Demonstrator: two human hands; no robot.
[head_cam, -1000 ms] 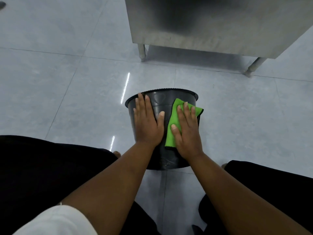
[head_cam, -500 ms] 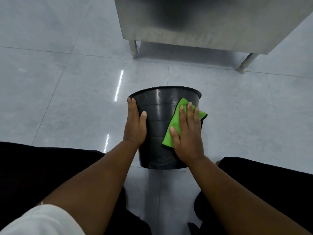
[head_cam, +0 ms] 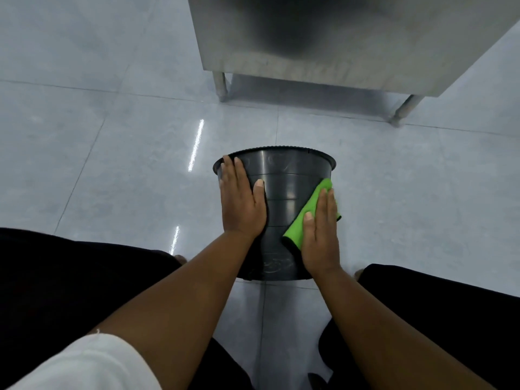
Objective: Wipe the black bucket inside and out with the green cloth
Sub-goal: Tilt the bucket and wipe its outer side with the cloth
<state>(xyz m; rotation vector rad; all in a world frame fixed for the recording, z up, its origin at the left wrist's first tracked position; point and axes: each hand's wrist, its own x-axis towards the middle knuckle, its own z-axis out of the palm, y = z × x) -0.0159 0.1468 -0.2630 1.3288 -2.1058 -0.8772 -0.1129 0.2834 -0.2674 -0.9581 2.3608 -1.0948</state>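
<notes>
The black bucket (head_cam: 284, 190) lies tipped on the tiled floor between my knees. Its rim points away from me, its base is toward me, and its outer wall faces up. My left hand (head_cam: 242, 201) lies flat on the left side of that wall, fingers reaching the rim, and holds the bucket steady. On the right side of the wall, my right hand (head_cam: 320, 235) presses the green cloth (head_cam: 302, 220) flat under its palm and fingers. The inside of the bucket is hidden.
A stainless steel cabinet (head_cam: 337, 38) on short legs (head_cam: 222, 85) stands just beyond the bucket. My knees in black trousers (head_cam: 70, 277) flank the bucket. Glossy grey floor tiles (head_cam: 112, 164) stretch to the left and right.
My right hand has slid the green cloth from the middle of the bucket wall toward its right edge. My left hand has shifted from the middle to the left side.
</notes>
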